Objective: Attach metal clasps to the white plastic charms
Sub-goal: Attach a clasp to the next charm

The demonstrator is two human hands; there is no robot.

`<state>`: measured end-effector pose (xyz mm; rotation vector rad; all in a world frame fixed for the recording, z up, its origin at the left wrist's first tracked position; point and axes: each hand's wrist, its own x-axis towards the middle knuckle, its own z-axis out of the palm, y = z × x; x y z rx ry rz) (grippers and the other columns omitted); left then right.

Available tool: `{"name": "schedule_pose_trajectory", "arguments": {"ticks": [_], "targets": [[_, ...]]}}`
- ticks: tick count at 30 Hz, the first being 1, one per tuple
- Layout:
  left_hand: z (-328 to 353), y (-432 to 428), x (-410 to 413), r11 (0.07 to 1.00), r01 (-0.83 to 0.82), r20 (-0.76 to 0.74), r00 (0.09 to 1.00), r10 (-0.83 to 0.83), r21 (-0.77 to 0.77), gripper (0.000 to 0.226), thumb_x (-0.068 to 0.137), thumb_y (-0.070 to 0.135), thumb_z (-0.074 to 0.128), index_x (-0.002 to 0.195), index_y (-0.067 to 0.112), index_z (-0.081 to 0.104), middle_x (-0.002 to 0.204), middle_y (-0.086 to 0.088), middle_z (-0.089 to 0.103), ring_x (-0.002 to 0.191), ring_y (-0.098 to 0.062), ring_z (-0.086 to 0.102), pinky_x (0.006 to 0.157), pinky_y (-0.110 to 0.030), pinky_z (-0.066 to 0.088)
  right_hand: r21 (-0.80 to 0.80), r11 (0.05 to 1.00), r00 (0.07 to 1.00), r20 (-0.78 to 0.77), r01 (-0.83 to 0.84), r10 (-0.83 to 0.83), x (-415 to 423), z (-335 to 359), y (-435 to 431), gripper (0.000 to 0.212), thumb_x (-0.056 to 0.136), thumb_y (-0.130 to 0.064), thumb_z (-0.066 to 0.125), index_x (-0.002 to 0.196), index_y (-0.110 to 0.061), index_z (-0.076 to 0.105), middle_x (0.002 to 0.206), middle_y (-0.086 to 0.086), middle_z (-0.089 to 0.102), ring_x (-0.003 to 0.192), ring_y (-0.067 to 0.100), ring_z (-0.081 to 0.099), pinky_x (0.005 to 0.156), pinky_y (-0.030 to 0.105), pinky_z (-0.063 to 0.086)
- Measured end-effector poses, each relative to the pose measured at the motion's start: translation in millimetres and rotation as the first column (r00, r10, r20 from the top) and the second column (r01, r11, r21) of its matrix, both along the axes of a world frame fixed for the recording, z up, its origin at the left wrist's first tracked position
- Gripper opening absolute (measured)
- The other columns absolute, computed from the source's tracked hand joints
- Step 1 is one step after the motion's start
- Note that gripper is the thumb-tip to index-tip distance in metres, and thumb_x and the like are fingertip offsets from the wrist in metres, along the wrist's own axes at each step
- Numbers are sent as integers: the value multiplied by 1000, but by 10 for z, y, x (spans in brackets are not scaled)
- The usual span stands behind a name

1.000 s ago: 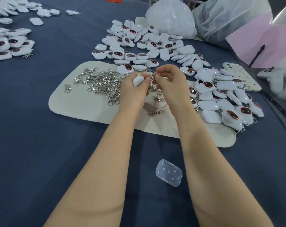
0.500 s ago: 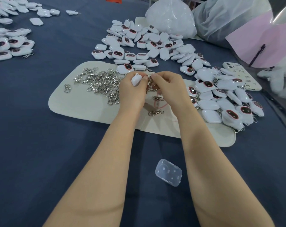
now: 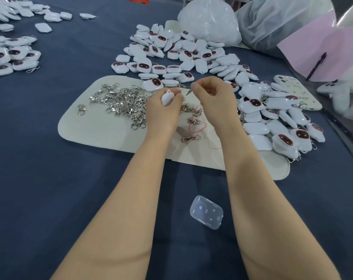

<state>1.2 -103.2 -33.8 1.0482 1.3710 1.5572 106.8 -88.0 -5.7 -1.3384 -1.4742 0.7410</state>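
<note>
White charm (image 3: 167, 98) held in left hand (image 3: 163, 113), fingers curled round it, above beige mat (image 3: 102, 130). Right hand (image 3: 214, 98) just beside, fingertips pinched together on small metal clasp (image 3: 188, 91). Clasp pile (image 3: 123, 102) on mat at left; loose charms (image 3: 181, 53) behind mat.

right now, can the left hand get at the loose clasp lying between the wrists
Likely yes: the clasp lies uncovered on the mat beside that wrist. But the left hand grips a charm, so its fingers are taken.
</note>
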Motion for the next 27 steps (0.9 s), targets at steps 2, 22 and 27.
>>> {"name": "schedule_pose_trajectory", "arguments": {"ticks": [2, 22, 27], "targets": [[6, -8, 0, 1000, 0, -9, 1000, 0, 15, 12, 86, 12, 61, 84, 24, 64, 76, 0, 60, 74, -17, 54, 74, -37, 48, 23, 1000, 997, 82, -14, 12, 3, 15, 6, 6, 89, -20, 61, 85, -18, 64, 74, -12, 60, 66, -1, 51, 71, 18, 43], [35, -26, 0, 1000, 26, -99, 995, -27, -16, 7, 85, 15, 61, 79, 19, 62, 70, -3, 57, 66, -21, 49, 66, -34, 42, 88, 992, 976, 208, -91, 71, -97, 10, -8, 18, 91, -4, 50, 100, -15, 60, 87, -8, 59, 74, 2, 51, 69, 9, 42], [52, -32, -4, 1000, -17, -164, 986, 18, 7, 9, 85, 11, 60, 86, 19, 65, 77, 1, 61, 72, -17, 54, 71, -29, 46, 111, 984, 941, 324, -140, 97, -77, 3, -10, 15, 91, -3, 48, 98, -15, 54, 78, -18, 50, 70, -2, 48, 65, 6, 37]]}}
